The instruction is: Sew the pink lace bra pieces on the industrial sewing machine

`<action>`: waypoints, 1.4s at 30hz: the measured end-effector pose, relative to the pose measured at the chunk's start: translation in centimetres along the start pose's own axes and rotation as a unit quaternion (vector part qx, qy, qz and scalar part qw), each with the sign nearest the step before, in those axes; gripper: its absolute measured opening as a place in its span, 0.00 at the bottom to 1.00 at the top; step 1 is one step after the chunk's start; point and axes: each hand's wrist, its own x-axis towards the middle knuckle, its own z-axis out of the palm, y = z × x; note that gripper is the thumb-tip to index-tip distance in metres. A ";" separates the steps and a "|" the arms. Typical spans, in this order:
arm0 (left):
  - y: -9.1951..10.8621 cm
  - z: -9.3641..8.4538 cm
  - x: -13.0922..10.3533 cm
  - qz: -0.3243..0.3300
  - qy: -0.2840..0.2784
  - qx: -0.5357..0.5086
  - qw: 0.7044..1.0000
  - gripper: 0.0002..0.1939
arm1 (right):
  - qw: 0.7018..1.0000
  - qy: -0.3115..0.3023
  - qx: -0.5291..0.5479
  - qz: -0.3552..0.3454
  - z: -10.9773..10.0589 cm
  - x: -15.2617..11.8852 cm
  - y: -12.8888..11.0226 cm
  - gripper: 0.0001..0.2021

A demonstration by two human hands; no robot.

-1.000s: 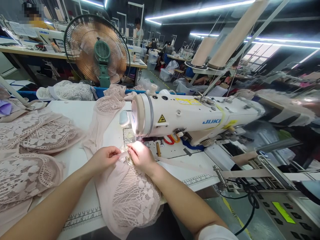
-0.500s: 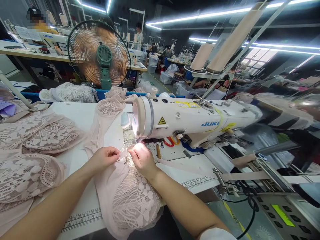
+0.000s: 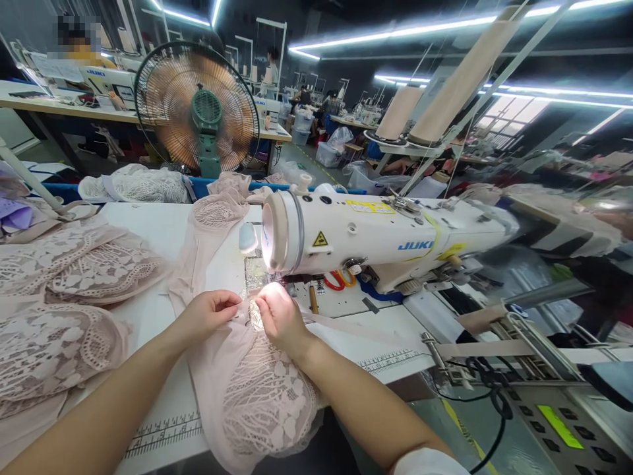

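Note:
A pale pink lace garment point(image 3: 267, 402) lies over the front edge of the white table, below the head of the white sewing machine point(image 3: 346, 231). My left hand point(image 3: 217, 311) pinches the fabric at the garment's upper edge, left of the lit needle area. Close beside it, my right hand point(image 3: 281, 315) is closed, thumb against fingers, just under the machine head. What lies between its fingertips is too small to make out. A pale strip point(image 3: 346, 324) runs off to the right from behind my right hand.
More lace pieces point(image 3: 64, 336) cover the table's left side. Red-handled scissors point(image 3: 335, 280) lie under the machine arm. A fan point(image 3: 198, 109) stands behind the table, thread cones point(image 3: 401, 112) at the back right, a control panel point(image 3: 558, 425) at the lower right.
The short pale strip stretched between my hands no longer shows there. My left hand's fingertips have shifted slightly right; my right hand stays near the needle area.

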 end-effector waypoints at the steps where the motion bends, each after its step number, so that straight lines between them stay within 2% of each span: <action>1: 0.0 0.0 0.0 -0.003 -0.004 -0.013 1.000 0.15 | 1.000 0.005 0.007 -0.001 -0.2 0.0 0.0 0.13; 3: 0.2 0.1 -0.1 -0.001 -0.022 -0.040 0.999 0.15 | 1.000 0.002 0.028 -0.004 -0.2 0.0 0.0 0.12; 7: 0.6 0.1 -0.4 0.013 -0.046 -0.057 0.997 0.13 | 0.993 -0.086 0.075 0.013 0.8 -0.1 0.7 0.14; 9: 0.7 -0.2 -0.4 0.002 -0.042 -0.062 0.997 0.14 | 0.991 -0.103 0.076 0.027 1.2 -0.1 1.3 0.12; 11: 0.6 -0.8 -0.3 -0.010 -0.016 -0.050 0.999 0.15 | 0.993 -0.088 0.071 0.040 1.4 -0.1 1.9 0.09; 16: 0.5 -2.9 -0.2 0.003 0.098 0.063 0.993 0.16 | 0.994 -0.067 0.065 0.062 1.2 0.1 2.5 0.07; 19: 0.6 -3.6 -0.3 0.010 0.115 0.073 0.991 0.16 | 0.994 -0.060 0.066 0.068 1.2 0.1 2.3 0.07; 25: 1.0 -3.8 -0.7 -0.008 0.093 0.057 0.994 0.17 | 0.994 -0.041 0.067 0.081 1.3 0.1 2.1 0.07; 30: 0.5 -4.1 -0.7 0.023 0.070 0.064 0.995 0.14 | 0.994 -0.032 0.062 0.086 1.3 0.1 2.1 0.07; 34: 0.0 -4.1 -0.5 0.025 0.050 0.097 0.994 0.17 | 0.995 -0.025 0.064 0.078 1.4 0.0 2.1 0.07; 38: -0.1 -3.2 -0.4 0.035 0.036 0.127 0.991 0.20 | 0.996 -0.018 0.069 0.060 1.5 0.0 1.8 0.07; 42: 0.1 -1.9 -0.4 0.055 -0.001 0.090 0.994 0.13 | 0.997 -0.008 0.064 0.042 1.3 0.0 1.5 0.08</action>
